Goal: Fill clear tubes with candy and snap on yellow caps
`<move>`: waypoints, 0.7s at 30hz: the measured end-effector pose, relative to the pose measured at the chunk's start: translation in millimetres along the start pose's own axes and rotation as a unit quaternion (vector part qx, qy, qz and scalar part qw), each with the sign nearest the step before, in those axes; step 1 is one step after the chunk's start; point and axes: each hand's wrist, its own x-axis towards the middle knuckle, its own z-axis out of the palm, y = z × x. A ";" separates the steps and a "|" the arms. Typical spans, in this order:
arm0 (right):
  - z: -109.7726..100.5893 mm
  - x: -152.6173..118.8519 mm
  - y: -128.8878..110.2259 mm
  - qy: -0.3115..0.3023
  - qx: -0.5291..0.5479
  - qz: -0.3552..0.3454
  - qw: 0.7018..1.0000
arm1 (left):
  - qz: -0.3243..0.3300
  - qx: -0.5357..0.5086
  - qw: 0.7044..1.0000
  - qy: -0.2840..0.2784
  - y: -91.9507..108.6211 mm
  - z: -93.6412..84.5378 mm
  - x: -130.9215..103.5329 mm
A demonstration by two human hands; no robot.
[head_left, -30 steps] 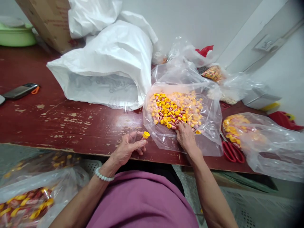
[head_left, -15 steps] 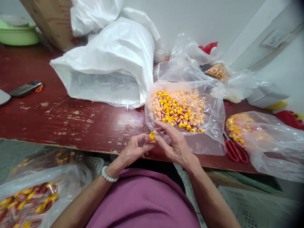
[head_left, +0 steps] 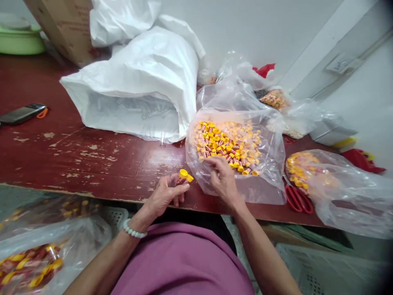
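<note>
A clear bag (head_left: 260, 191) holds heaped yellow-capped pieces (head_left: 221, 143), the right hand (head_left: 223, 178) with fingers curled at its mouth, grip unclear, while beside it the left hand (head_left: 162, 194) pinches two capped pieces (head_left: 183, 174), long axes slanting, caps up and rightward

Pale grey-white wall (head_left: 239, 28) across top of frame, plain. Upper right: lighter diagonal band (head_left: 324, 41), a wall plate (head_left: 337, 64) beyond it. Dark red table (head_left: 67, 164) spans mid-frame; paint chipped left of centre, front edge worn. Soft glare near centre. Greyish floor (head_left: 9, 190), lower left.
</note>
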 end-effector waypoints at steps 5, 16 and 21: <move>-4.4 17.2 49.5 -0.033 -0.241 0.076 0.967 | -0.010 -0.018 0.999 0.036 -2.0 -5.4 -1.2; 17.4 53.0 40.0 -0.143 -0.398 0.037 0.905 | 0.004 -0.053 0.998 0.033 -6.2 -6.6 -0.1; 11.2 59.1 58.8 -0.127 -0.266 0.011 0.955 | -0.013 -0.104 0.995 0.008 -7.4 -7.6 -4.8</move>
